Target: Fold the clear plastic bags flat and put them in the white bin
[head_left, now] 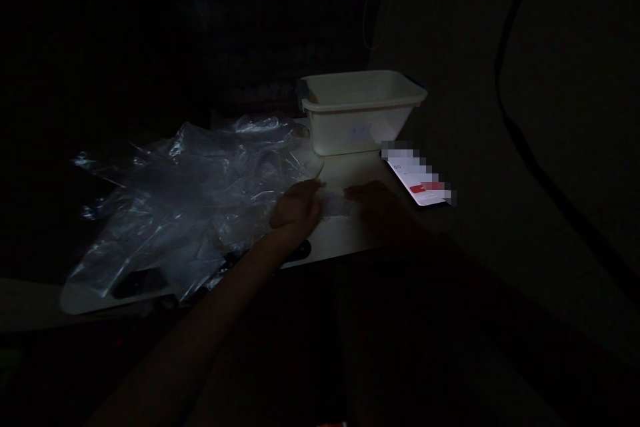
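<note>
The view is very dark. A small clear plastic piece (pixel 336 204) lies on the white table (pixel 345 239) between my hands. My left hand (pixel 299 205) is at its left end, fingers bent; what they hold, if anything, is too dark to tell. At its right end is my right hand (pixel 373 207), in deep shadow, its fingertips close to the plastic. A large heap of crinkled clear plastic bags (pixel 200 187) spreads over the table to the left of my left hand.
Behind my hands stands a white plastic tub (pixel 357 127) with dark handles. A phone (pixel 419 180) with a lit screen lies to the right. A dark cable (pixel 520 133) hangs at the far right. Black scissors-like handles (pixel 300 251) show at the table's front edge.
</note>
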Motion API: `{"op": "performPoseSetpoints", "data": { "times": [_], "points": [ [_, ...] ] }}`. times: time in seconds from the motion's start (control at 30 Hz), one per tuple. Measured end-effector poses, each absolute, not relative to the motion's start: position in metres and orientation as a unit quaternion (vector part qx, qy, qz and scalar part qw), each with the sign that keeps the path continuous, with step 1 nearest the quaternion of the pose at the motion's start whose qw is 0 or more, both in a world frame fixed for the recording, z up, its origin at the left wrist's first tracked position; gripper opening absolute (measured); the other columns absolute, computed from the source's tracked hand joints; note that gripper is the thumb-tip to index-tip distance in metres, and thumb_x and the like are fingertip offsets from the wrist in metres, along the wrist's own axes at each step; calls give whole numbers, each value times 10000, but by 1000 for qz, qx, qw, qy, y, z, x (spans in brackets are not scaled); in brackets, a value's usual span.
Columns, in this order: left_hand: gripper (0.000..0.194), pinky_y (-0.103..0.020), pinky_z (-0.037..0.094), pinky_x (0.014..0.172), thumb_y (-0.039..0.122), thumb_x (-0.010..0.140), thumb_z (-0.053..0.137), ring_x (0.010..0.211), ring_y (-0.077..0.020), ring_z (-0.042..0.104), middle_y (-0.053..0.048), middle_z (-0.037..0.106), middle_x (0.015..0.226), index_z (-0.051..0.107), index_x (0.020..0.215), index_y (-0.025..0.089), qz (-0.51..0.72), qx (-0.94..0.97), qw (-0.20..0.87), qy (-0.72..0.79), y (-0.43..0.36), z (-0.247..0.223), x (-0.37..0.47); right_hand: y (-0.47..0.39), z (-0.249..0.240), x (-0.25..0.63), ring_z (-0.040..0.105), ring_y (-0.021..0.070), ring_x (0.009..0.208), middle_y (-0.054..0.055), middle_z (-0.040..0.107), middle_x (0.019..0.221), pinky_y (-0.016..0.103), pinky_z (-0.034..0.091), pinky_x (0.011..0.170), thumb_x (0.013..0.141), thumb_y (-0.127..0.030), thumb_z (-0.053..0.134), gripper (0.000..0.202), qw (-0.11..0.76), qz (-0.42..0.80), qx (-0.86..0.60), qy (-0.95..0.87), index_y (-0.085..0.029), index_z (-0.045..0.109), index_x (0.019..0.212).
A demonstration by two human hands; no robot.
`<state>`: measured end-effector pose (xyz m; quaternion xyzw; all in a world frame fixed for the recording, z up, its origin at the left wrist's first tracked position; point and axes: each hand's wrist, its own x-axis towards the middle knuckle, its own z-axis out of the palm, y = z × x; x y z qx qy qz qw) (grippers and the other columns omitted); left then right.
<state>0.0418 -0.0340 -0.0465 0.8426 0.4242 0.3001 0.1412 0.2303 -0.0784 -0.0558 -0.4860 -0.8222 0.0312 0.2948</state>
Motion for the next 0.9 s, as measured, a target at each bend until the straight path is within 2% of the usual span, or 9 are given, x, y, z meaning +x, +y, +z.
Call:
{"op": "performPoseSetpoints", "data": {
  "times": [0.17,0.37,0.47,0.6,0.73,0.9],
  "points": [
    [359,-360,312,959,154,707,400,1125,-196,407,-76,489,1194,550,1033,147,229,884,100,396,-37,-48,30,-83,-57,227,420,199,1092,58,535,1151,403,327,882,691,-120,407,369,235,-40,-453,-859,-176,558,1023],
    [291,-329,365,914,188,721,387,1065,-184,465,-55,536,1137,612,904,164,235,871,130,410,-33,-50,29,-88,-52,222,427,221,1078,56,530,1158,415,323,852,697,-136,432,323,200,-59,-455,-866,-197,588,974],
    [347,-327,338,928,234,783,329,1086,-179,450,-85,525,1151,560,1024,139,238,871,129,410,-34,-51,33,-89,-51,222,427,218,1080,43,531,1157,415,321,853,702,-140,432,329,193,-53,-459,-865,-217,584,984],
    [425,-338,256,972,247,809,287,1164,-193,362,-135,426,1246,427,1172,77,187,894,105,393,-35,-53,37,-89,-53,223,429,217,1077,49,544,1137,410,314,869,709,-149,424,317,196,-44,-467,-861,-202,593,972],
    [450,-373,213,984,265,805,296,1196,-214,307,-147,365,1288,378,1201,68,143,901,77,403,-39,-50,36,-88,-56,225,421,214,1079,48,539,1142,414,315,868,717,-152,409,317,203,-40,-474,-856,-203,597,967],
    [448,-384,204,982,271,813,278,1197,-226,301,-159,368,1282,378,1193,57,144,890,48,430,-44,-46,37,-88,-58,226,421,218,1077,57,555,1114,416,309,877,717,-153,418,302,219,-36,-469,-855,-191,603,954]
  ]
}}
